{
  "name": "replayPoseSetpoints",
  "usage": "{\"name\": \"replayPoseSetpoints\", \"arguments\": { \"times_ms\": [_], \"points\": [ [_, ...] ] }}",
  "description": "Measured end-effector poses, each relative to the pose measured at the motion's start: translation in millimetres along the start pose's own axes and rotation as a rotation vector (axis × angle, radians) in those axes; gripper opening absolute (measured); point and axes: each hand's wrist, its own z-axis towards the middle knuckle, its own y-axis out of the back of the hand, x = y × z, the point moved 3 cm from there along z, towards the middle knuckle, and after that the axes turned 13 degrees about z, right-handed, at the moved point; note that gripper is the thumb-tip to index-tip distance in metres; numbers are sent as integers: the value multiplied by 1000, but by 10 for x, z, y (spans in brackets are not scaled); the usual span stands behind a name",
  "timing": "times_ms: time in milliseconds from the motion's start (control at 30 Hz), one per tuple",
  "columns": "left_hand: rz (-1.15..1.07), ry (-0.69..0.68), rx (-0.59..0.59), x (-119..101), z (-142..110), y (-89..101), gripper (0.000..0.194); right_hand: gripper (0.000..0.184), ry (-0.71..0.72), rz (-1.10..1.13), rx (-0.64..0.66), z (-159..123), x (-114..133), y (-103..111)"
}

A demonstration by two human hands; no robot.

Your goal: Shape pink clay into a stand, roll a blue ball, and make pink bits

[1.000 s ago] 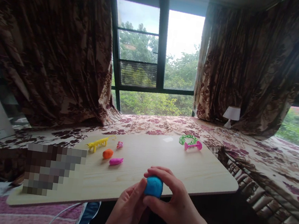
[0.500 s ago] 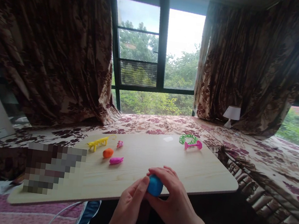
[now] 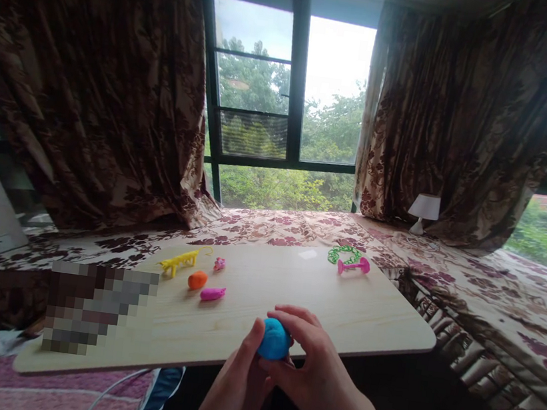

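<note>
Both hands are closed around a round blue lump that looks like modelling clay (image 3: 274,340), held over the near edge of the pale wooden tabletop (image 3: 264,278). My left hand (image 3: 242,369) supports it from the left and below, with the thumb against its left side. Curved over its top and right side are the fingers of my right hand (image 3: 308,357), with the thumb underneath. Parts of the left fingers are hidden behind the lump. Beyond the hands lie a magenta clay-like roll (image 3: 213,294), an orange lump (image 3: 198,280) and a small pink figure (image 3: 219,264).
A yellow four-legged toy animal (image 3: 179,262) stands at the left back of the tabletop. Toward the right back are a green openwork ring (image 3: 344,255) and a pink dumbbell-shaped piece (image 3: 353,267). A blurred-out patch (image 3: 93,309) covers the left end. A white lamp (image 3: 423,214) stands beyond.
The blue lump shifts slightly right, then back left, turning between my hands. My left thumb has lifted more upright along its side. The things on the tabletop stay put.
</note>
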Motion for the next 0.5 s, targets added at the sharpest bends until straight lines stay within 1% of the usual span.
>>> {"name": "replayPoseSetpoints", "arguments": {
  "times_ms": [67,133,200,267,333,367,433,500],
  "points": [
    [-44,9,4,17,9,8,25,58,-19,51,50,-15,4,-11],
    [-46,55,23,34,5,-7,25,57,-30,79,61,-28,14,-10],
    [21,82,-6,45,1,-17,32,51,-16,54,32,-32,21,-2],
    [126,56,-70,42,12,-1,40,46,14,-11,-9,-29,9,6],
    [278,-30,-124,12,55,70,43,44,21,-56,-40,-19,-55,25],
    [377,-93,-155,-18,91,138,42,43,9,-62,-47,-8,-115,43],
    [623,-254,-252,-105,196,347,38,46,-24,-56,-57,29,-286,103],
    [858,-408,-486,-212,315,639,36,53,-61,-88,-71,93,-510,181]
  ]
}}
